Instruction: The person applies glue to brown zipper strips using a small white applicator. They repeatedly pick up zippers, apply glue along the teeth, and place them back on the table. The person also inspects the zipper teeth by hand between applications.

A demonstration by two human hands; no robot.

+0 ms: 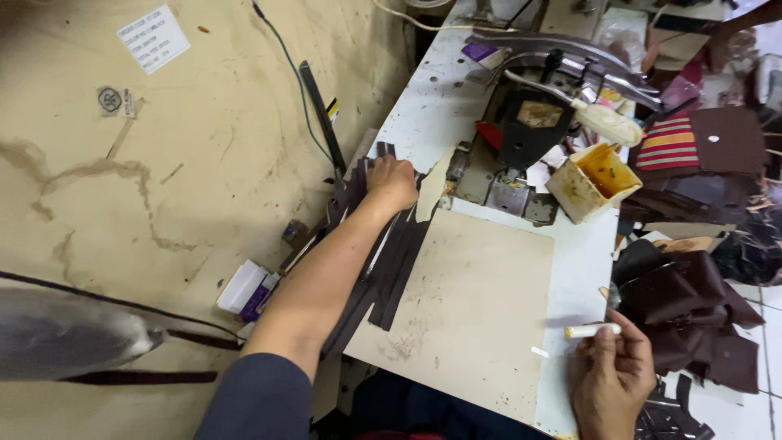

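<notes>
the person's left hand (393, 184) is stretched far out to the left edge of the white bench (456, 106), fingers curled down and pressing on the upper ends of a bundle of dark brown strips (389, 277); whether the grip is actually clenched around them or just resting on top, i cannot tell from here. the strips lie fanned along the bench edge, partly under the forearm and partly over the corner of a beige board (472, 310) that covers the middle of the bench. the right hand (612, 376) sits low at the near right edge, its grip closed on a small white stick (593, 330) held level between thumb and fingers. beyond the board stands a glue-stained square tub (593, 181), a pale-handled brush (607, 122) resting behind it, close to the dark machine parts (529, 122). off the bench's right side is a heap of dark brown leather pieces (688, 301), and further back a red striped piece (668, 145).
</notes>
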